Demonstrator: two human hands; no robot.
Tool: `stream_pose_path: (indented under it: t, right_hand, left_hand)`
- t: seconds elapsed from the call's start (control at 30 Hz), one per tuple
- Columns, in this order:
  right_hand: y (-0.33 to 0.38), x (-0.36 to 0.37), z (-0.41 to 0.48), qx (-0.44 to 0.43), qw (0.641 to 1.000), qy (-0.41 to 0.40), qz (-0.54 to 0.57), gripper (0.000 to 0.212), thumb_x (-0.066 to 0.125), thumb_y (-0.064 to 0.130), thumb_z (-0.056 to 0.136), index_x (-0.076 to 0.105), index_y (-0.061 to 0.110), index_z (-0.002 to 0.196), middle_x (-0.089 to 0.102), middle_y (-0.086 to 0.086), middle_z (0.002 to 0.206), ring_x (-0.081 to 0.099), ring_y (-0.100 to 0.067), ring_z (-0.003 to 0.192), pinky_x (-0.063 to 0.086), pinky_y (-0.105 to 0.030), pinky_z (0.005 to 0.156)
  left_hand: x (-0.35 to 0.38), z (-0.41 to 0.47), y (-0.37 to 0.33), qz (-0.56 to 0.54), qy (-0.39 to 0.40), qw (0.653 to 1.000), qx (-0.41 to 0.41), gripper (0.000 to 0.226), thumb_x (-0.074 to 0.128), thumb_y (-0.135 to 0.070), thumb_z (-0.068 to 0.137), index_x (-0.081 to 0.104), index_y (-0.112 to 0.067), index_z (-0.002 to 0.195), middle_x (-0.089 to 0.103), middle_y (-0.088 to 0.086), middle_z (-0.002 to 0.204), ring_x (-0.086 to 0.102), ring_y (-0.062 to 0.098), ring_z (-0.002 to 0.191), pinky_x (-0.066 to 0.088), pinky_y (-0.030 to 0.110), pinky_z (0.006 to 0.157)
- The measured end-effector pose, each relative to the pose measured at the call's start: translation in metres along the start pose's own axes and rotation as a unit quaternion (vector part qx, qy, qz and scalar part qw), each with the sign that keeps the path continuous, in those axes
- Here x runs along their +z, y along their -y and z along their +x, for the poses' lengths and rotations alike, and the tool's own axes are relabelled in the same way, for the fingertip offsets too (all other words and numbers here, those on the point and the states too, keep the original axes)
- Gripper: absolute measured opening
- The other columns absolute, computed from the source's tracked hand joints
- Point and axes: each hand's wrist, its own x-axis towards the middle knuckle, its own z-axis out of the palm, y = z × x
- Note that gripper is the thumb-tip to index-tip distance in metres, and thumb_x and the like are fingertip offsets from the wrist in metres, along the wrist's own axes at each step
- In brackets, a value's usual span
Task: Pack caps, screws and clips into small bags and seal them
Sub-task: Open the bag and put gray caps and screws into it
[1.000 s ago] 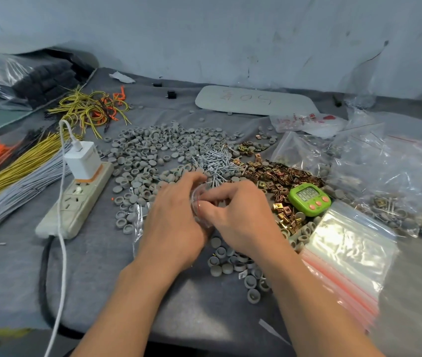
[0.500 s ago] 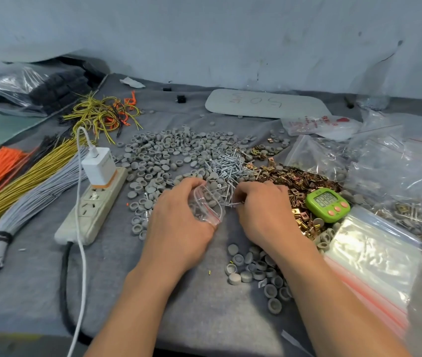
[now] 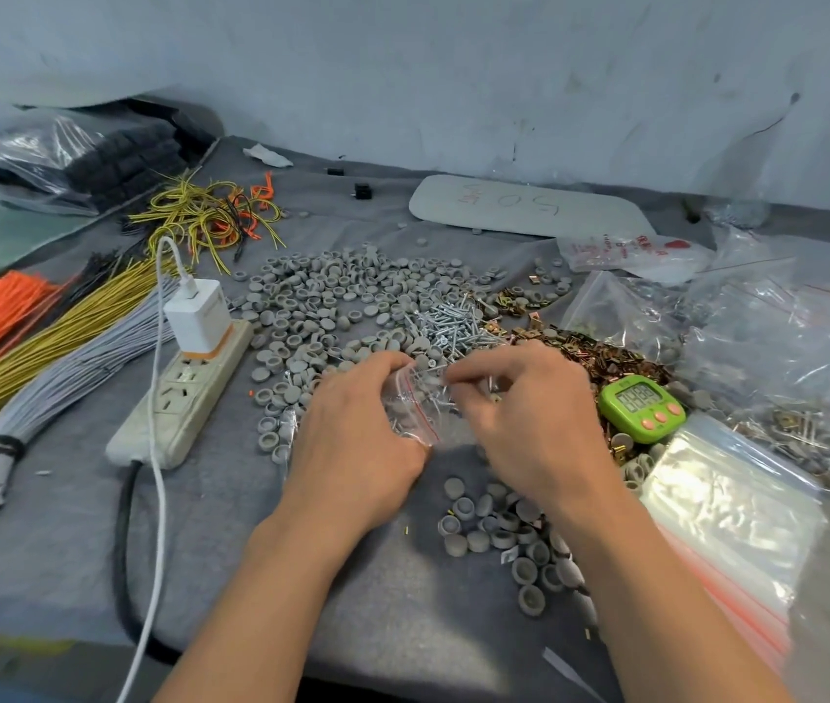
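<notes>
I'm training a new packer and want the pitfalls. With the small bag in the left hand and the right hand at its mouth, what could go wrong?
1. The right hand pinches screws at the mouth of the small bag. The mouth looks narrow, so one may slip and vanish among the loose caps nearby.
2. Screw points may pierce the thin film where the left hand grips it.

The grey bench (image 3: 98,550) bears heaped caps (image 3: 331,296), screws (image 3: 453,324) and clips (image 3: 600,347) at its middle, a power strip (image 3: 184,393) and wire bundles (image 3: 47,357) toward its left edge, a timer (image 3: 641,408) and small bags (image 3: 727,520) toward its right.
</notes>
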Motion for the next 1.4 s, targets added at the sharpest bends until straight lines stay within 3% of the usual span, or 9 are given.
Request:
stream_pose_path:
  t: [0.13,0.27,0.47,0.53,0.6,0.7,0.87,1.1,1.4]
  right_hand:
    - [0.008,0.009,-0.008,-0.033,0.993,0.110,0.021,0.011,0.076,0.025,0.090,0.085,0.032,0.089,0.068,0.011,0.062,0.058,-0.003,0.058,0.038,-0.010,0.053]
    - [0.007,0.015,-0.012,-0.024,0.992,0.107,0.064,0.014,0.074,0.021,0.090,0.084,0.031,0.090,0.070,0.018,0.066,0.060,-0.003,0.055,0.041,-0.012,0.052]
    - [-0.001,0.006,-0.004,0.076,0.986,0.010,0.149,0.026,0.071,0.012,0.087,0.084,0.035,0.084,0.073,0.018,0.066,0.058,-0.007,0.046,0.049,-0.025,0.046]
    - [-0.008,0.001,0.000,0.112,0.990,-0.021,0.088,0.024,0.069,0.014,0.090,0.083,0.033,0.085,0.076,0.015,0.072,0.066,-0.008,0.052,0.058,-0.027,0.055]
    - [-0.012,0.000,0.000,0.125,0.991,0.047,-0.023,0.019,0.068,0.020,0.094,0.080,0.031,0.105,0.079,0.009,0.090,0.074,-0.012,0.073,0.063,-0.032,0.077]
    - [-0.007,0.006,-0.004,0.105,0.970,0.130,-0.174,0.025,0.068,0.024,0.095,0.074,0.033,0.118,0.073,0.001,0.117,0.064,-0.024,0.107,0.052,-0.047,0.103]
    - [0.000,0.007,-0.003,0.096,0.967,0.132,-0.196,0.024,0.067,0.014,0.089,0.065,0.036,0.081,0.071,0.005,0.097,0.058,-0.022,0.103,0.042,-0.041,0.104]
    - [-0.002,0.006,-0.007,0.074,0.961,0.094,-0.248,0.018,0.061,0.013,0.091,0.066,0.030,0.085,0.065,0.005,0.091,0.049,-0.021,0.092,0.026,-0.038,0.083]
    - [0.007,0.001,-0.009,0.082,0.954,0.109,-0.267,0.021,0.061,0.010,0.093,0.070,0.029,0.097,0.067,0.002,0.082,0.058,-0.027,0.076,0.034,-0.032,0.079]
  left_hand:
    - [-0.002,0.001,0.003,-0.003,0.023,0.999,0.022,0.056,0.078,-0.023,0.072,0.060,-0.045,0.121,0.060,-0.023,0.102,0.055,0.010,0.102,0.039,0.025,0.081]
    - [-0.002,0.002,0.006,0.003,0.046,0.997,0.065,0.048,0.075,-0.015,0.073,0.068,-0.043,0.113,0.061,-0.027,0.099,0.054,0.006,0.103,0.036,0.011,0.079]
    - [-0.006,0.002,0.004,-0.024,0.012,0.998,0.048,0.050,0.083,-0.026,0.075,0.068,-0.041,0.120,0.067,-0.022,0.109,0.060,0.008,0.107,0.053,0.038,0.093]
    - [-0.007,0.002,0.003,-0.026,0.003,0.998,0.051,0.049,0.085,-0.034,0.074,0.068,-0.042,0.119,0.068,-0.022,0.109,0.061,0.007,0.106,0.053,0.038,0.093]
    - [-0.007,0.002,0.002,-0.028,0.001,0.998,0.050,0.048,0.086,-0.036,0.074,0.068,-0.043,0.118,0.068,-0.023,0.108,0.061,0.007,0.105,0.052,0.037,0.093]
    - [-0.007,0.002,0.003,-0.023,0.000,0.999,0.045,0.049,0.085,-0.036,0.074,0.068,-0.042,0.120,0.067,-0.024,0.111,0.061,0.006,0.106,0.050,0.034,0.092]
    - [-0.007,0.002,0.003,-0.024,-0.003,0.999,0.041,0.049,0.084,-0.034,0.074,0.069,-0.040,0.120,0.069,-0.022,0.114,0.062,0.008,0.108,0.049,0.032,0.094]
    - [-0.007,0.001,0.002,-0.023,-0.005,0.999,0.037,0.046,0.083,-0.033,0.075,0.070,-0.040,0.118,0.070,-0.020,0.112,0.062,0.008,0.106,0.048,0.030,0.090]
    - [-0.007,0.001,0.002,-0.002,0.003,1.000,0.022,0.053,0.083,-0.036,0.073,0.067,-0.043,0.124,0.068,-0.019,0.116,0.059,0.007,0.108,0.041,0.025,0.088]
